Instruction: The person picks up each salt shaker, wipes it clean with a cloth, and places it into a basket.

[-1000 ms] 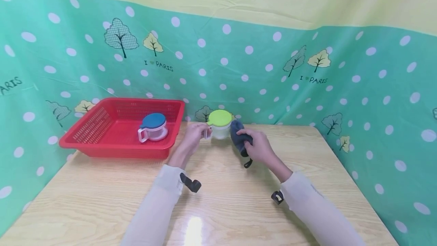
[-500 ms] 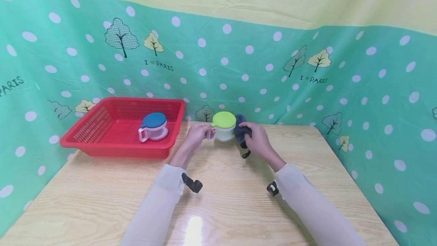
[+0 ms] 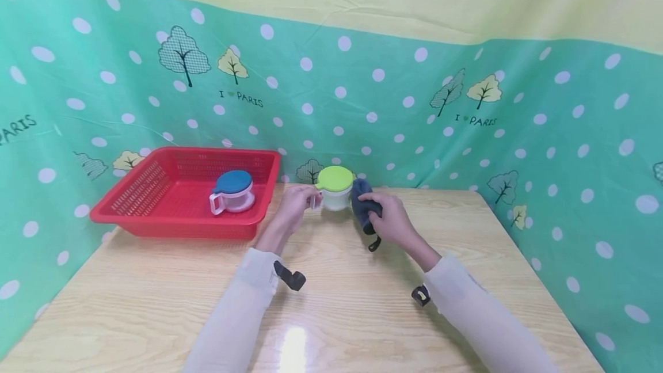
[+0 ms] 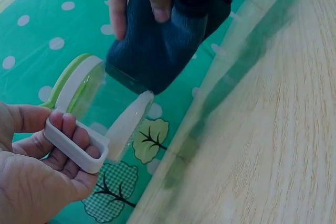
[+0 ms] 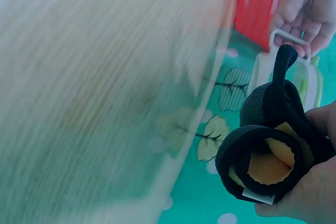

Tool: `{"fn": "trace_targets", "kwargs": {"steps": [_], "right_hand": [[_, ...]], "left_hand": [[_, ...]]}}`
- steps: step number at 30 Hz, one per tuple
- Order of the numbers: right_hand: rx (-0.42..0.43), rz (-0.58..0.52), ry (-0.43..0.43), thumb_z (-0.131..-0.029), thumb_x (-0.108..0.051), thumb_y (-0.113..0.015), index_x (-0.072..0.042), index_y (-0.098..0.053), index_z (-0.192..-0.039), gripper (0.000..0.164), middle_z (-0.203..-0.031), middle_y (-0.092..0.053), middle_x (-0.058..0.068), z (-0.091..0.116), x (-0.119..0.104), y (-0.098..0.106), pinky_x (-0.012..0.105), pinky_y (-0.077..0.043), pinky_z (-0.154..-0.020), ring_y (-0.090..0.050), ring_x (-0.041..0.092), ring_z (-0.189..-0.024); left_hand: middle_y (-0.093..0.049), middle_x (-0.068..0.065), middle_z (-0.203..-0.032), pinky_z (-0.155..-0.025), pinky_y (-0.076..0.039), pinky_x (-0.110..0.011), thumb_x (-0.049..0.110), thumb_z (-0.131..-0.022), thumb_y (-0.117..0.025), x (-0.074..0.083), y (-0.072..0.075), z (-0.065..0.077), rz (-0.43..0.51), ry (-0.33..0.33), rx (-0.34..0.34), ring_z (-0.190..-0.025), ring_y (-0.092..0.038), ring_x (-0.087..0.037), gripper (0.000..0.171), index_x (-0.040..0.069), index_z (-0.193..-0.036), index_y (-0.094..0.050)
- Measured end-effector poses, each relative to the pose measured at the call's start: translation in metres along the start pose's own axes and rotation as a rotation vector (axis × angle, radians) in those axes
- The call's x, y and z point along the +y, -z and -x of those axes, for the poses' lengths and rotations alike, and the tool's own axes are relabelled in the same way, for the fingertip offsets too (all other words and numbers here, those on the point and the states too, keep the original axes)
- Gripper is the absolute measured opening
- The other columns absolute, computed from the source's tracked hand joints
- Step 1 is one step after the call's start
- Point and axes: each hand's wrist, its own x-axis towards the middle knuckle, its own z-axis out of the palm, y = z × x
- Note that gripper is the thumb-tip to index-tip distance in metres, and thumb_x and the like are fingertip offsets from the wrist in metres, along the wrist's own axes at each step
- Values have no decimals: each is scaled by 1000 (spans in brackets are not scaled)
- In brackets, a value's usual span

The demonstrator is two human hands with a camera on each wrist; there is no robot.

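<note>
A clear seasoning jar (image 3: 336, 199) with a lime-green lid (image 3: 335, 178) and a white handle (image 4: 79, 148) is near the table's back edge. My left hand (image 3: 296, 207) grips that handle, fingers curled through it. A folded dark blue cloth (image 3: 362, 203) with black trim and a hanging loop (image 5: 285, 61) is in my right hand (image 3: 395, 220), pinched between thumb and fingers. In the left wrist view, the cloth lies against the jar's clear wall, covering part of it. An orange-yellow inner side (image 5: 270, 169) shows in the cloth's rolled end.
On the left stands a red plastic basket (image 3: 181, 229). Inside it sits a similar jar with a blue lid (image 3: 234, 182) and white handle. A polka-dot curtain (image 3: 393, 131) hangs behind the wooden table (image 3: 331, 292).
The jar, my left hand and the cloth shifted slightly right, then back left. My right hand went forward, then came back a little; both hands keep their holds.
</note>
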Motion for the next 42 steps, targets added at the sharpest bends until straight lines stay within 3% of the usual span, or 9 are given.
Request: {"fn": "trace_targets", "kwargs": {"steps": [6, 13, 18, 22, 30, 37, 42], "right_hand": [[-34, -22, 59, -88, 12, -63, -10, -72, -122, 41, -130, -66, 18, 14, -19, -2, 48, -54, -94, -60, 36, -125], [-116, -48, 130, -86, 15, -61, -9, -73, -121, 44, -128, -68, 16, 22, -35, -10, 44, -55, -89, -62, 30, -120], [-147, -19, 132, -83, 15, -62, -9, -73, -120, 45, -126, -70, 15, 22, -35, -15, 42, -51, -90, -64, 26, -115], [-124, -17, 128, -85, 15, -60, -9, -73, -120, 44, -127, -69, 15, 20, -34, -12, 42, -52, -90, -63, 28, -118], [-47, -28, 158, -87, 14, -60, -10, -74, -119, 42, -127, -69, 14, 15, -41, 3, 48, -54, -96, -62, 33, -124], [-65, 5, 179, -85, 17, -60, -8, -74, -117, 43, -125, -70, 14, 17, -30, -2, 49, -51, -101, -62, 33, -123], [-52, 28, 179, -84, 17, -61, -8, -75, -117, 43, -127, -69, 15, 21, -22, 0, 53, -49, -103, -60, 37, -124]], "left_hand": [[-64, -5, -80, -78, -52, -28, -5, -96, -53, 0, 0, -2, 54, -1, 25, -78, -60, -16, 18, -16, -98, -67], [-64, -5, -80, -78, -52, -28, -4, -95, -54, -2, -1, -3, 38, -14, 22, -78, -61, -16, 19, -5, -86, -70], [-64, -8, -80, -82, -50, -32, -3, -94, -54, -1, -4, -1, 28, -18, 5, -80, -59, -21, 17, -14, -89, -67], [-64, -10, -83, -85, -48, -36, -1, -96, -54, -1, -5, 0, 9, -6, -9, -83, -57, -24, 20, -19, -96, -65], [-61, -14, -79, -82, -51, -34, -2, -93, -55, -2, -5, -2, 2, -14, -3, -78, -57, -23, 18, -10, -78, -62], [-62, -8, -80, -80, -50, -33, -1, -94, -54, 0, -1, -2, -34, -5, -2, -81, -58, -24, 17, -13, -91, -67], [-63, -7, -78, -79, -50, -31, -1, -95, -54, 1, 3, -2, -25, 2, -24, -79, -57, -20, 17, -10, -90, -67]]}}
